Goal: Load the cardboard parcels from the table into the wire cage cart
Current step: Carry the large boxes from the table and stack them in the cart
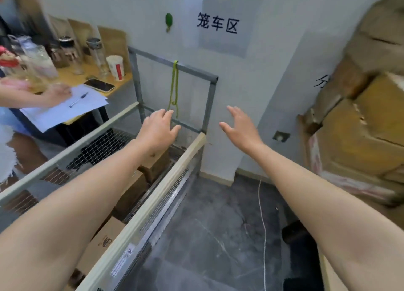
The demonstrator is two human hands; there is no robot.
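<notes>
Fig. Both hands free, between loads at the wire cage cart [153,205].
The left hand [158,126] and right hand [239,126] reach forward on nearly straight arms, fingers loosely spread, grasping nothing; the left hangs over the cart, the right outside its rail. Loaded parcels [105,242] lie beneath the left forearm. The waiting cardboard parcels [358,137], blurred and probably stacked on the table, stand well right of the right hand. Next pick: turn right, take one box by opposite sides, and lift it clear of the rail.
</notes>
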